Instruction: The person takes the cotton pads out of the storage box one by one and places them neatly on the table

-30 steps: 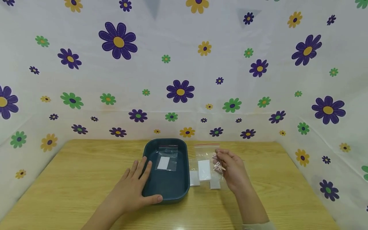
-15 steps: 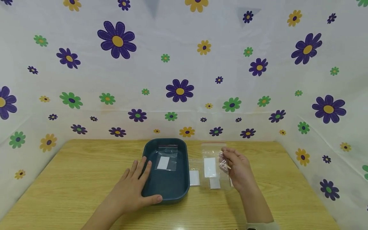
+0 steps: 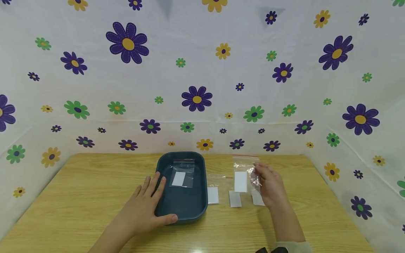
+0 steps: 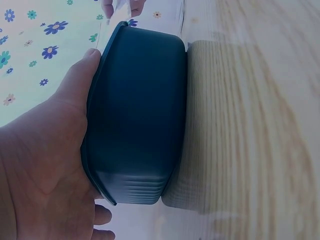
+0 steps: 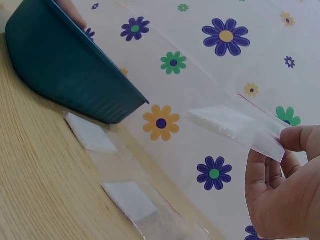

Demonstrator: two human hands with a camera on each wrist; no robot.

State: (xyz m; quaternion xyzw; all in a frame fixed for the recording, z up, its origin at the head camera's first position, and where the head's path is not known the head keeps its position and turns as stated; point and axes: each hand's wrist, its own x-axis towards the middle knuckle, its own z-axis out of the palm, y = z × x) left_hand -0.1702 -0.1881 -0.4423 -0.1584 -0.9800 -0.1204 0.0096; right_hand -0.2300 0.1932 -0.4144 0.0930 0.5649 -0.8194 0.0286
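My right hand (image 3: 272, 184) pinches the right side of a clear zip bag (image 3: 241, 181) with a red seal line and a white rectangular piece in it. In the right wrist view this bag (image 5: 235, 122) is held up above the table, between thumb and fingers. My left hand (image 3: 142, 207) rests with spread, straight fingers on the left rim of a dark teal tray (image 3: 185, 207). The left wrist view has the palm (image 4: 50, 135) against the tray's rim. Another zip bag (image 3: 183, 174) with a white piece lies inside the tray.
Right of the tray, several zip bags with white pieces lie in a row on the wooden table (image 3: 95, 189): one bag (image 3: 213, 195) by the tray wall, another bag (image 3: 235, 198) in the middle, a third bag (image 3: 257, 198) partly behind my right hand. A flowered cloth (image 3: 196, 70) hangs behind.
My right hand has moved to the right with the zip bag, uncovering more of the bags on the table. The left hand stays on the tray rim.
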